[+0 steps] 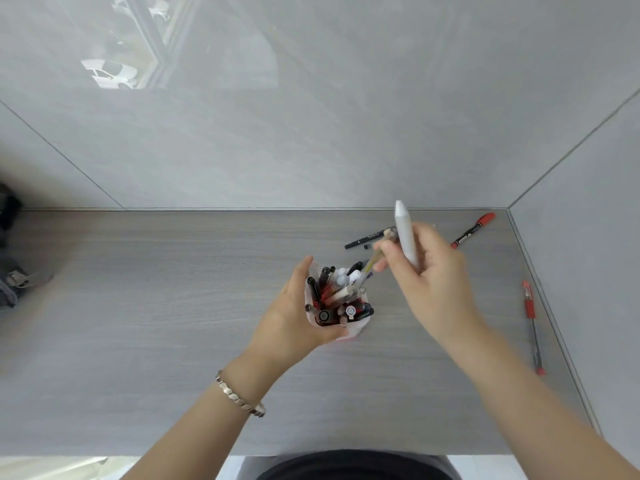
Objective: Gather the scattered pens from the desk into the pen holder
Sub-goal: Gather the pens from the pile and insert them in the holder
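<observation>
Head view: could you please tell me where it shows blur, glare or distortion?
Head view: the right hand and its white marker are motion-blurred; the left hand on the pen holder is sharper; the glossy wall mirrors a bright window; the wide lens bends the wall seams.

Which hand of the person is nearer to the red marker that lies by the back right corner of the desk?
The right hand. It is raised just left of the red marker, holding a white pen. The left hand grips the pen holder, much farther left.
</observation>
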`<state>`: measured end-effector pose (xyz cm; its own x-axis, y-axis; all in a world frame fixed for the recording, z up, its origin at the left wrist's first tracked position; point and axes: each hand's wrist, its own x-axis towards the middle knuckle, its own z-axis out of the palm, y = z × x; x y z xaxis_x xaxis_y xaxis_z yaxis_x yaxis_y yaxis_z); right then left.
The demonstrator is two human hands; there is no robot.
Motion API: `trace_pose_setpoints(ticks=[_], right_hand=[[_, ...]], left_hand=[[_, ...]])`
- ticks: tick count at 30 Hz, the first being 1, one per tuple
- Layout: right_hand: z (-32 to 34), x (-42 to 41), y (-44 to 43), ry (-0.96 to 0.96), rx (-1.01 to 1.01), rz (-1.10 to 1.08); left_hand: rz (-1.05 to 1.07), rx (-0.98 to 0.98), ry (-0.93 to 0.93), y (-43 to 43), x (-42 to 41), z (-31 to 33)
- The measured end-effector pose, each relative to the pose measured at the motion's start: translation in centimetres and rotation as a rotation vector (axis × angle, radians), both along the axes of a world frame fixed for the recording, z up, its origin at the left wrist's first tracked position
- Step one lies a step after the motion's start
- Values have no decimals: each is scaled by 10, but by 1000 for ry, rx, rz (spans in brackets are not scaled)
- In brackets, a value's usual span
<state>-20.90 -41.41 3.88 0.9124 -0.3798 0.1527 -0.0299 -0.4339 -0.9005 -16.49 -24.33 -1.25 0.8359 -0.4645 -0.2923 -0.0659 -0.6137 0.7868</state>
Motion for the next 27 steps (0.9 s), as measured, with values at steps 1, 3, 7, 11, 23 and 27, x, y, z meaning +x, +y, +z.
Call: trace_pose_setpoints(ticks=[1, 3, 7, 11, 23, 27], right_hand=[[-1, 1, 2, 17, -25, 19], [-8, -1, 8, 60, -103, 71], [-25, -1, 12, 98, -279, 57], [-33, -2, 11, 81, -275, 39], [-19, -2, -8, 749, 358, 124], [-12, -20, -38, 791, 124, 98]], left_hand=[[19, -13, -4, -1, 0, -2], [34, -36, -14, -1, 1, -3], [-22, 13, -24, 3, -1, -1], [-19, 26, -35, 3, 0, -2], [-13, 5, -17, 3, -1, -4], [-28, 1, -24, 2, -1, -2]])
